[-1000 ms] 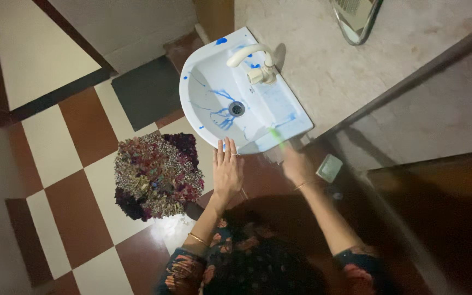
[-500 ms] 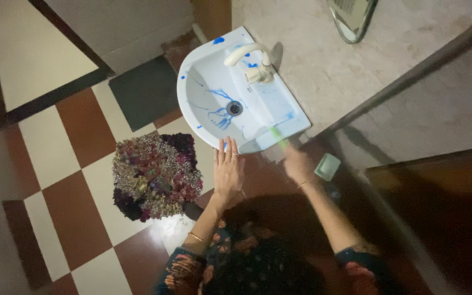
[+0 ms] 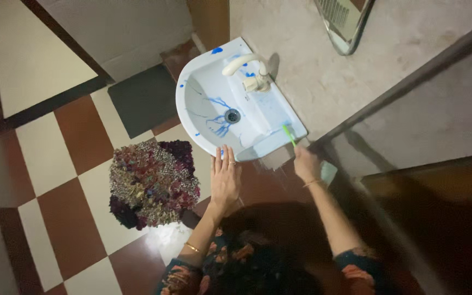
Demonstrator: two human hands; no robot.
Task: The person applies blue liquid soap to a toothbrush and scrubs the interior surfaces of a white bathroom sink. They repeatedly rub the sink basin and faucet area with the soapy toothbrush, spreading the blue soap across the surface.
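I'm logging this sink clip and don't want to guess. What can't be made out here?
Head view only:
- Right hand: grip on the green brush is dim; handle hidden in the fist.
- Pale green object: half hidden behind the right wrist.
- Mirror: cut off by the top edge.
- Left hand: fingertips touch the washbasin rim.

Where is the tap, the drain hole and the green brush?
tap [image 3: 241,62], head view, on the curved cream spout.
drain hole [image 3: 232,115], head view, on the metal ring in the basin.
green brush [image 3: 289,134], head view, on the green handle.
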